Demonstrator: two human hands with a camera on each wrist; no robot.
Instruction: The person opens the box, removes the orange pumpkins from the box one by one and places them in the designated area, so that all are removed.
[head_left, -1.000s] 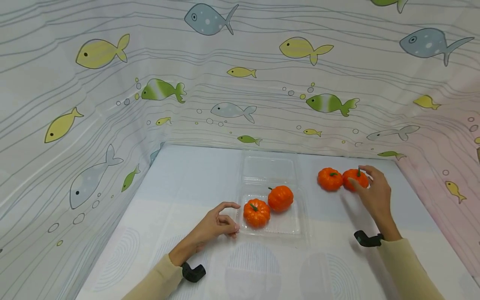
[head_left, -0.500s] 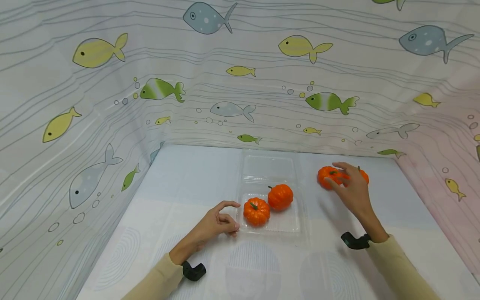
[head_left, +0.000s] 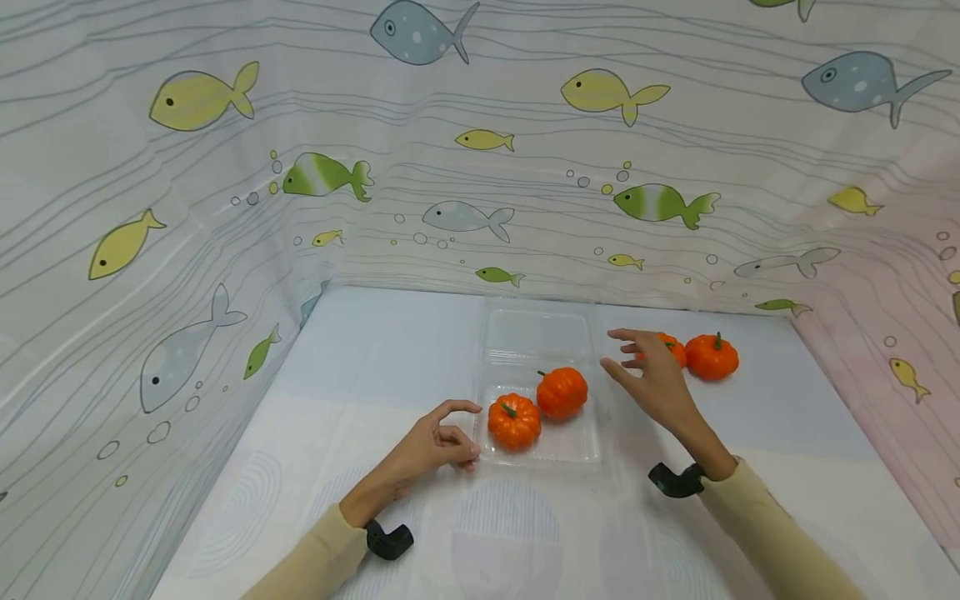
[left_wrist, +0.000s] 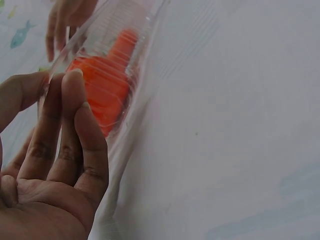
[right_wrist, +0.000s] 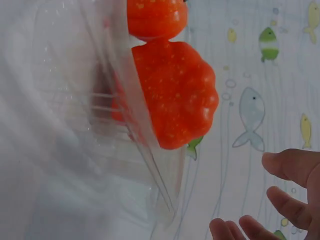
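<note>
Clear plastic makes up the box (head_left: pixel 572 447) on the white table (head_left: pixel 360 358) in front of me, its lid (head_left: pixel 538 329) folded back flat toward the fish-printed cloth (head_left: pixel 555 179). Inside the box sits the near pumpkin (head_left: pixel 514 425), orange, by the left wall with its green stem up, and the far pumpkin (head_left: pixel 562 396), just behind it to the right, tipped so that its stem points left. From my right wrist these two appear to touch, seen partly through the plastic wall. My left hand (head_left: pixel 429 448) is at the left side of the box, fingers bent and tips at the edge; whether they grip the plastic or only rest against it, I cannot tell. My right hand (head_left: pixel 654 385) holds nothing, its thumb and fingers spread apart just to the right of the box. In the head view it partly covers the third pumpkin (head_left: pixel 673 348), which lies outside the box, on the right of the table. Right beside that one stands the fourth pumpkin (head_left: pixel 712 358), stem up. Black gadgets (head_left: pixel 390 543) show at both my wrists, next to the cuffs of my pale yellow sleeves (head_left: pixel 772 525)
</note>
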